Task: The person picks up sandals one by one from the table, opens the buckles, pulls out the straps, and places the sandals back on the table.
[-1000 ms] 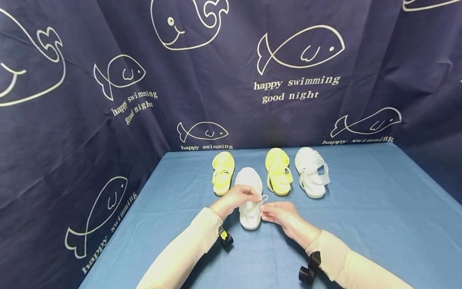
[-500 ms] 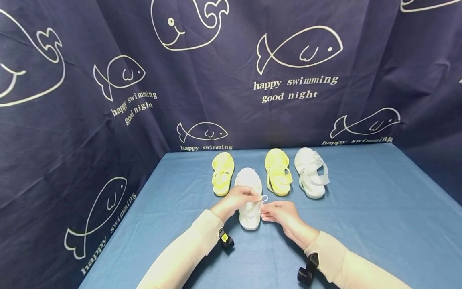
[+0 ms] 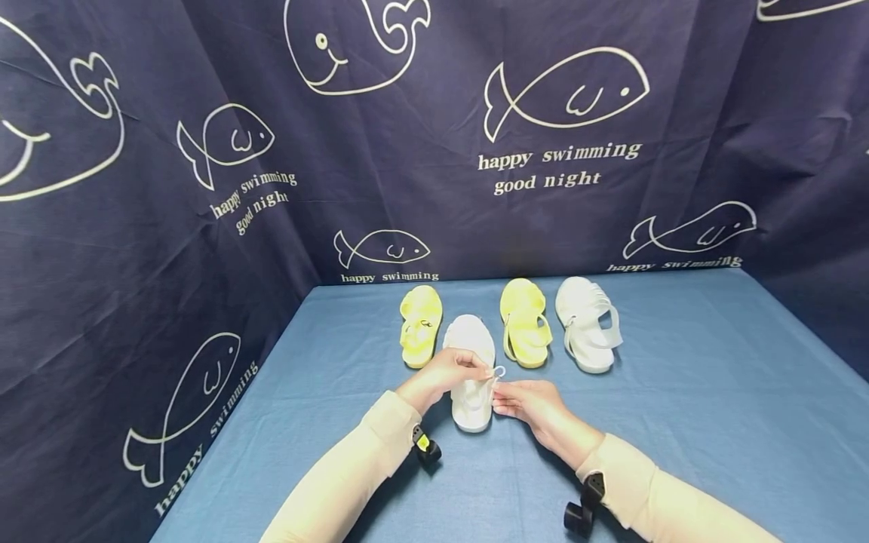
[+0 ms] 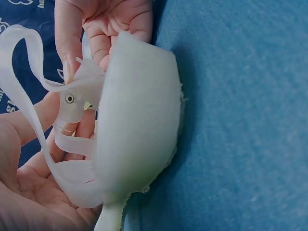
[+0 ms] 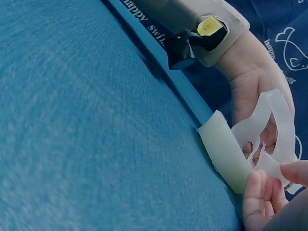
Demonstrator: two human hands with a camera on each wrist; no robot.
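A white sandal [image 3: 471,419] lies sole down on the blue cloth, in front of the other footwear. My left hand [image 3: 444,371] reaches across it and pinches its strap between thumb and fingers. On the sandal's right side, my right hand [image 3: 532,403] pinches the strap too, low near the sole. Between the two hands, a small metal snap [image 4: 70,99] shows on the strap in the left wrist view. The heel strap [image 4: 21,79] loops up in a curve there. Fingers partly hide the strap's attachment.
Behind stand a yellow sandal [image 3: 419,343] at left, another yellow sandal [image 3: 526,347] and a second white sandal [image 3: 589,354] at right. Blue cloth [image 3: 679,422] covers the table. Dark curtains [image 3: 434,166] with fish drawings rise behind and at the left.
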